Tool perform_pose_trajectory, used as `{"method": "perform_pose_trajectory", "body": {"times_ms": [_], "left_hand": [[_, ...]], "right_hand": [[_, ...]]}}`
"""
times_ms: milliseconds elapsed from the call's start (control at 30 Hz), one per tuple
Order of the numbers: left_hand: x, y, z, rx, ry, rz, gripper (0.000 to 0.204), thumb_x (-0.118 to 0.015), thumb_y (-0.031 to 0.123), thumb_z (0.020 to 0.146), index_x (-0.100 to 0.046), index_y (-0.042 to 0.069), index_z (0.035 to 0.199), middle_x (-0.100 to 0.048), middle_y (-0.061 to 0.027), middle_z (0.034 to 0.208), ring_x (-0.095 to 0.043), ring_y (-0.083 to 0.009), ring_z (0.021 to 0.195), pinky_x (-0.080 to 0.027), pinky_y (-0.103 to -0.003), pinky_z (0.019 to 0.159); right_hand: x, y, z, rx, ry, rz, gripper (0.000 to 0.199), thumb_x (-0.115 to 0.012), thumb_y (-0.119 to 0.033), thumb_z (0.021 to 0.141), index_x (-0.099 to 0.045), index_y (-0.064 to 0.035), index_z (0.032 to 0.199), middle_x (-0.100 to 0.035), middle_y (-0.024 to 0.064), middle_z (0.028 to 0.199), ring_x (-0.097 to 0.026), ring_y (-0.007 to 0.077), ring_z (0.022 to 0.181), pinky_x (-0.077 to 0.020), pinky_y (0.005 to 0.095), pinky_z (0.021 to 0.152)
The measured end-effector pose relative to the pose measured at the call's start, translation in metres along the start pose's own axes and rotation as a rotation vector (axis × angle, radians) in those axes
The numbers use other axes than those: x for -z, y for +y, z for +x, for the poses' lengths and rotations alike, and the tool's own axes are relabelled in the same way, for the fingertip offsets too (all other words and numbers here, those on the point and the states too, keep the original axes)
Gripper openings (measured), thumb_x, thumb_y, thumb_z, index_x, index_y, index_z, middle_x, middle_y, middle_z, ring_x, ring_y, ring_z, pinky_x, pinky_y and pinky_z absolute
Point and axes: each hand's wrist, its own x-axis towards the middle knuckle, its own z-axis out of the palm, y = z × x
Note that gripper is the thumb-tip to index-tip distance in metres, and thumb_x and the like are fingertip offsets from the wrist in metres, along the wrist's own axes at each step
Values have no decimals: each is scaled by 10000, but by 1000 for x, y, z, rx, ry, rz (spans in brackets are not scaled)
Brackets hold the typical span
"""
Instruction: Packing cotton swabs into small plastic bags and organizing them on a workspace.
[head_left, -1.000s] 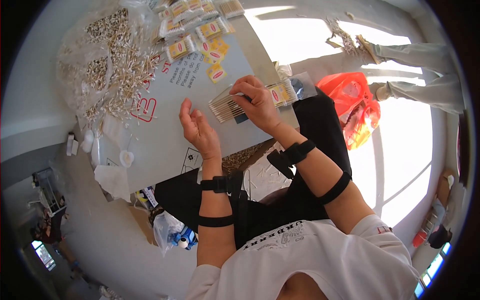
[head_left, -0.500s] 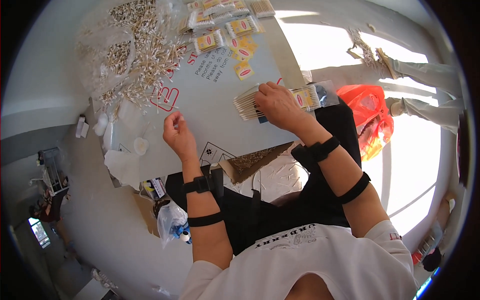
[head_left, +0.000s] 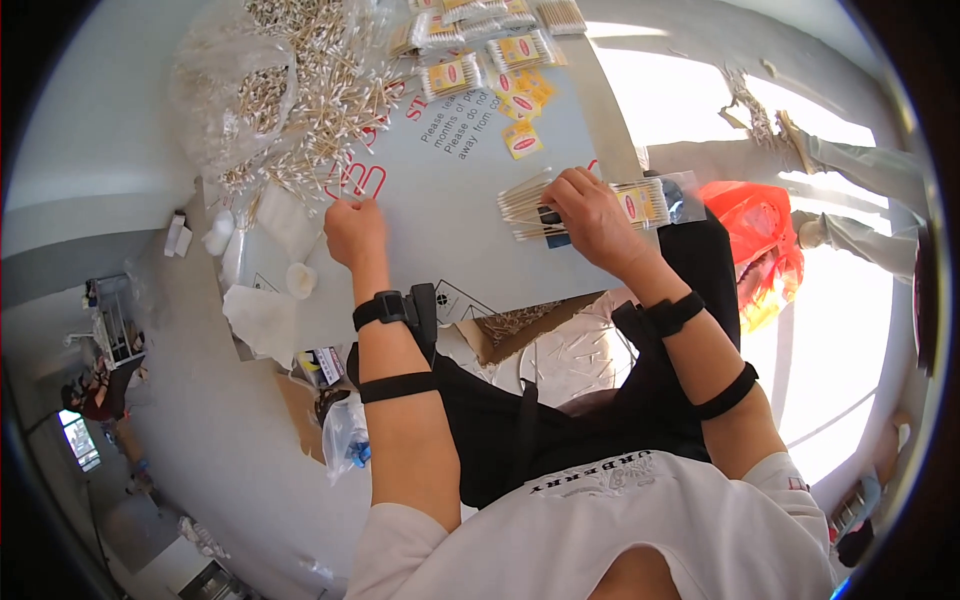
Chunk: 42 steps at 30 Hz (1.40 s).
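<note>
My right hand [head_left: 592, 215] is closed over a bundle of cotton swabs [head_left: 522, 208], whose ends fan out to its left. Just right of that hand, a clear bag of swabs with a yellow card [head_left: 640, 203] lies at the table's right edge. My left hand [head_left: 355, 232] is curled shut at the near edge of the big heap of loose cotton swabs [head_left: 335, 110]; whatever its fingertips pinch is hidden. Beyond the right hand lie yellow cards [head_left: 522, 138] and several filled swab packs [head_left: 452, 76].
On the table's left are a small white cup [head_left: 300, 281] and white sheets [head_left: 260, 318]. An open carton [head_left: 510, 335] with swabs sits below the near edge. A red plastic bag [head_left: 750, 240] is on the floor at right, near another person's legs [head_left: 860, 165].
My left hand has moved away from me toward the loose heap, and its fingers have closed. My right hand stays on the swab bundle. The whole view has shifted slightly.
</note>
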Motion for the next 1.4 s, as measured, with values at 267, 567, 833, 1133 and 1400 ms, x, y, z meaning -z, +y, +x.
{"method": "perform_pose_trajectory", "body": {"times_ms": [267, 567, 833, 1133, 1400], "left_hand": [[-10, -10, -22, -188, -69, 106, 142, -617, 188, 769, -646, 50, 788, -684, -140, 815, -654, -357, 789, -511, -451, 706], [-43, 79, -68, -926, -318, -205, 87, -681, 92, 764, -602, 77, 797, -554, -89, 803, -581, -315, 806, -466, -424, 669], [-51, 63, -105, -1081, -177, -280, 434, -658, 143, 813, -546, 30, 1217, -505, -149, 1292, -447, -333, 1236, -371, -456, 998], [-57, 37, -148, -1041, -177, 59, 735, -578, 360, 886, -265, 44, 1472, -235, -168, 1539, -193, -311, 1436, -111, -538, 1143], [-48, 39, -160, -1062, -206, 149, 826, -621, 428, 839, -277, -6, 1453, -238, -192, 1531, -183, -323, 1438, -99, -564, 1136]], "right_hand": [[23, -8, -2, -119, 74, 289, 77, -606, 7, 786, -573, -30, 844, -594, 117, 796, -593, 334, 785, -476, 411, 683], [24, -29, -65, -259, -188, 242, 123, -694, -53, 764, -572, -38, 775, -576, 109, 718, -588, 324, 676, -464, 391, 598], [7, -13, -37, -104, 116, -12, 148, -691, -56, 734, -555, -49, 790, -542, 99, 828, -589, 300, 776, -473, 398, 623], [-10, 2, -15, -219, 116, -156, 228, -603, -1, 718, -550, -31, 937, -545, 133, 934, -570, 334, 882, -494, 401, 755], [-21, 2, -9, -254, 204, 483, 372, -461, 29, 907, -513, -10, 1273, -489, 179, 1331, -493, 325, 1220, -417, 354, 1003]]}}
